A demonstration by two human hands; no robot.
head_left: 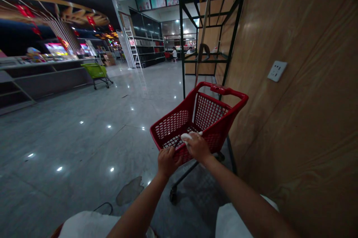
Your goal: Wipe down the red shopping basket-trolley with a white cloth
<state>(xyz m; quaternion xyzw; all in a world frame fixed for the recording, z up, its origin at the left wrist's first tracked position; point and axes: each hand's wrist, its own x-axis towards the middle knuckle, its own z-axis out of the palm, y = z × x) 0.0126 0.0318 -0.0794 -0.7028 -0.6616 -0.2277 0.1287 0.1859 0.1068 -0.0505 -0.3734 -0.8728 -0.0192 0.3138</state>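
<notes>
A small red plastic shopping cart (223,115) stands on the tiled floor just in front of me, next to a wooden wall. My left hand (167,161) is closed on the cart's near rim. My right hand (197,146) is closed on a white cloth (187,137) and presses it on the same rim, just right of the left hand. The cart's basket looks empty apart from the cloth's edge. Its red handle bar (223,89) is on the far side.
A wooden panel wall (293,118) with a white socket (276,71) runs along the right. A black metal shelf frame (207,36) stands behind the cart. A green cart (96,71) sits far left by a counter (47,75). A ladder (133,49) and people are in the distance.
</notes>
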